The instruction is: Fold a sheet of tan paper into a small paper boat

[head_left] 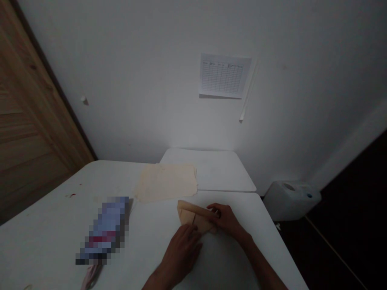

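Observation:
A folded piece of brown paper (189, 217), with a rolled or folded-over strip along its far edge, lies on the white table in front of me. My right hand (226, 219) grips the right end of that strip, its fingers curled around the edge. At the near left side of the paper is my left hand (183, 249), its bent fingers pressing on the lower edge. Part of the paper is hidden beneath my fingers. Whether it is an envelope or a small bag, I cannot tell.
Pale tan sheets (167, 183) lie flat farther back on the white table (145, 249). A blurred-out blue and red package (104, 229) is at left. Behind stands a second white tabletop (223, 171). A printed sheet (223, 76) hangs on the wall. A white plastic container (292, 201) sits right.

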`<state>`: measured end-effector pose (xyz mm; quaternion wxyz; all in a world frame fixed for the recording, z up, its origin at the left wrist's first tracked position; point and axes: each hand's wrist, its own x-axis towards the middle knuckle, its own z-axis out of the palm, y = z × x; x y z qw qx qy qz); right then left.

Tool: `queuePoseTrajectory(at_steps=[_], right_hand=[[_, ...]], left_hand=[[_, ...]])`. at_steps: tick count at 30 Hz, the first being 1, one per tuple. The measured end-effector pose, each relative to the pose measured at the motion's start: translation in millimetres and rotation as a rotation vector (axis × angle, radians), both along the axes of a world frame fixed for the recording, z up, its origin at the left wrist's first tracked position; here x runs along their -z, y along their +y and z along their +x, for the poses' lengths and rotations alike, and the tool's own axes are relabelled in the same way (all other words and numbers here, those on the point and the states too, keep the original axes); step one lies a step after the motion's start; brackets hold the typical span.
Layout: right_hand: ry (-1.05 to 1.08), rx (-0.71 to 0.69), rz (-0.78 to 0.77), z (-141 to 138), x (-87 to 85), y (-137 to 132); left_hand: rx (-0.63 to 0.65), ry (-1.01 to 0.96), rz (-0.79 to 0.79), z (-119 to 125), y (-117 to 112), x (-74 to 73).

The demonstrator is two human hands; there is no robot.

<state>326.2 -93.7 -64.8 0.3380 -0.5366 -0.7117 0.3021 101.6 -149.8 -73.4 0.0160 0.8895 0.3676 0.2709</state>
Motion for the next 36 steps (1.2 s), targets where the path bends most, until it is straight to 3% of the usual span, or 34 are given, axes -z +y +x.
queuePoseTrajectory(at_steps=[6,13,22,36], right_hand=[[0.037,-0.005,-0.041,2.8,-0.7,1.4],[0.09,-0.049,-0.071,-0.3,0.8,2.5],[0.122,-0.025,-0.072,-1.1,2.6,1.9],[0.236,-0.009,-0.05,4.6,10.2,-9.8]], left_hand=[[-0.008,0.114,0.001,15.7,19.0,-0.9],[-0.037,0.172,0.036,30.6,25.7,-0.2],[0.136,0.156,0.071,33.4,30.8,11.3],[0.157,-0.167,-0.279,43.5,38.2,-2.2]])
